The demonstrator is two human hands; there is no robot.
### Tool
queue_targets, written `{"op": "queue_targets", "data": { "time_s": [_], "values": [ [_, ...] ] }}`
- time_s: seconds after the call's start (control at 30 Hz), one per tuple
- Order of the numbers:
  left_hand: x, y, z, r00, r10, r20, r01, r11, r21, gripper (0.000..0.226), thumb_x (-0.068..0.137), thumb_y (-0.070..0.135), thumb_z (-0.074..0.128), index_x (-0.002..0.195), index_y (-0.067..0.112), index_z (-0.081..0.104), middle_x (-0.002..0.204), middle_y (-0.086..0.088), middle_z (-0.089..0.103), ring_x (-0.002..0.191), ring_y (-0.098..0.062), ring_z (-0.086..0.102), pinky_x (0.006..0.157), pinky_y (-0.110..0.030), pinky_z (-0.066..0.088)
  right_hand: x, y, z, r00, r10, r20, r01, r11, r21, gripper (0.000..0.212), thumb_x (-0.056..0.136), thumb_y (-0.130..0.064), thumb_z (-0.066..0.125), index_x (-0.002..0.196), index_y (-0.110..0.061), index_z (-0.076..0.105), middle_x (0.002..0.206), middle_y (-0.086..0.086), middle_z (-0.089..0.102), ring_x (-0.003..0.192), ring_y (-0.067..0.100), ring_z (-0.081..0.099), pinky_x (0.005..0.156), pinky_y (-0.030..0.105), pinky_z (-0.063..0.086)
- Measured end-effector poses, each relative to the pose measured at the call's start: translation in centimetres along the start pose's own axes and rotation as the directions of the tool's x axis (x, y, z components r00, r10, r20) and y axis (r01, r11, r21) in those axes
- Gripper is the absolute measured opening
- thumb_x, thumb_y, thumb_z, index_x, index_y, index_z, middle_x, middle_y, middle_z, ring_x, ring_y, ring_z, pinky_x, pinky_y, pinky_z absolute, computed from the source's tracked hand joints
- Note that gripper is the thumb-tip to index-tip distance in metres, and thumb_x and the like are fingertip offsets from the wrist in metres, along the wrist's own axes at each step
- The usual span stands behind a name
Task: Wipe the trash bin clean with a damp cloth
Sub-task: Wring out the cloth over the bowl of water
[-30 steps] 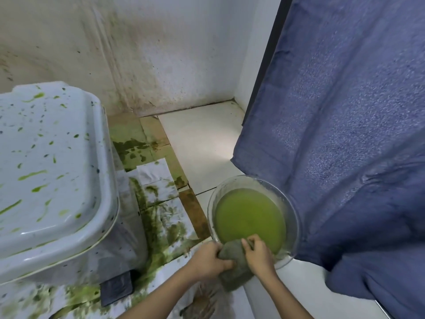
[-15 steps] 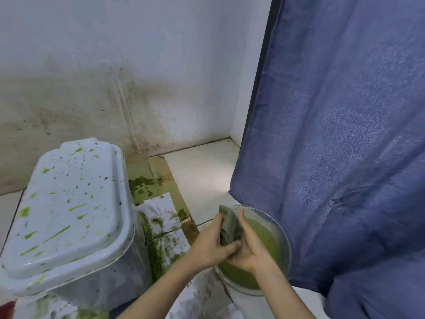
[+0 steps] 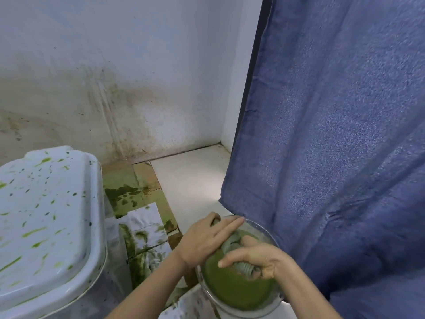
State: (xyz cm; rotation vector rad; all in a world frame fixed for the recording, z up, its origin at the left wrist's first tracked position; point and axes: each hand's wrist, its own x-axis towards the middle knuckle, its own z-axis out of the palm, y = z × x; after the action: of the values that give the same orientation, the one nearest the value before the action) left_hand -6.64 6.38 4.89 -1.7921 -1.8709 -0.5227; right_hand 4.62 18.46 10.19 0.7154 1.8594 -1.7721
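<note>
Both hands, left hand and right hand, clamped on cloth, wringing over bowl underneath; next, carry left to spattered bin.

Soft, even indoor light is filling the scene, with no harsh glare anywhere. A brighter patch is falling on the pale floor tile just beyond the hands, beside the edge of the blue curtain. The curtain is darkening into deep shadow to the right of the right hand and below it. The wall far above the hands is fading smoothly from pale to dingy. The left hand is looking slightly soft, and fine detail is smearing everywhere. The wide lens is bending straight lines, and the bin lid, well left of the hands, is bulging toward the frame edge.
</note>
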Motion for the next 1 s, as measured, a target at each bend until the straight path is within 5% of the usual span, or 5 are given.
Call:
{"op": "queue_targets", "data": {
  "time_s": [0.2, 0.53, 0.7, 0.83, 1.0],
  "values": [
    [3.2, -0.2, -0.6, 0.805, -0.237, 0.543, 0.205, 0.971, 0.121, 0.029, 0.073, 0.017, 0.061, 0.100, 0.008, 0.053, 0.086, -0.009, 0.063, 0.067, -0.032, 0.062, 0.051, -0.030, 0.039, 2.5, 1.1, 1.1, 0.792, -0.401, -0.460, -0.029, 0.728, -0.685, 0.012, 0.077, -0.018, 0.050, 0.085, -0.019, 0.059, 0.084, 0.003, 0.065, 0.080, 0.027, 0.061, 0.055, 0.029, 0.040],
    [5.1, 1.3, -0.5, 0.485, -0.444, 0.753, 0.673, 0.740, 0.003, 0.019, 0.077, 0.005, 0.047, 0.087, 0.000, 0.063, 0.096, -0.025, 0.064, 0.090, -0.039, 0.059, 0.066, -0.031, 0.038, 5.7, 4.0, -2.0, 0.557, -0.792, -0.250, -0.007, 0.296, -0.955, 0.017, 0.044, -0.013, 0.059, 0.062, -0.014, 0.060, 0.052, -0.001, 0.058, 0.040, 0.021, 0.056, 0.035, 0.021, 0.029],
    [3.9, 0.9, 0.8, 0.451, -0.366, 0.814, 0.686, 0.726, -0.053, 0.023, 0.077, 0.000, 0.047, 0.095, -0.007, 0.059, 0.100, -0.029, 0.062, 0.096, -0.039, 0.058, 0.068, -0.032, 0.039, 7.0, 5.9, -1.6, 0.601, -0.745, -0.288, -0.001, 0.360, -0.933, 0.038, 0.041, -0.010, 0.077, 0.073, -0.014, 0.058, 0.064, 0.000, 0.062, 0.056, 0.022, 0.063, 0.043, 0.025, 0.042],
    [1.5, 0.9, 1.4, 0.627, -0.410, 0.662, 0.615, 0.782, -0.099, 0.060, 0.084, 0.007, 0.051, 0.140, 0.008, 0.028, 0.144, -0.013, 0.034, 0.123, -0.030, 0.042, 0.095, -0.037, 0.041, 6.5, 4.3, -1.4, 0.832, -0.265, -0.487, -0.067, 0.824, -0.563, 0.022, 0.080, -0.012, 0.059, 0.102, -0.016, 0.061, 0.087, 0.005, 0.069, 0.077, 0.025, 0.065, 0.062, 0.031, 0.048],
    [-1.9, 1.6, 1.9, 0.920, -0.147, 0.363, 0.070, 0.973, 0.218, 0.102, 0.069, 0.014, 0.071, 0.145, -0.007, 0.008, 0.147, -0.018, 0.027, 0.131, -0.042, 0.027, 0.113, -0.048, 0.022, 3.9, 0.8, -3.4, 0.997, 0.071, -0.039, -0.074, 0.992, -0.101, 0.022, 0.079, 0.001, 0.069, 0.076, -0.013, 0.052, 0.045, -0.002, 0.048, 0.033, 0.005, 0.042, 0.032, 0.014, 0.029]
  ]
}}
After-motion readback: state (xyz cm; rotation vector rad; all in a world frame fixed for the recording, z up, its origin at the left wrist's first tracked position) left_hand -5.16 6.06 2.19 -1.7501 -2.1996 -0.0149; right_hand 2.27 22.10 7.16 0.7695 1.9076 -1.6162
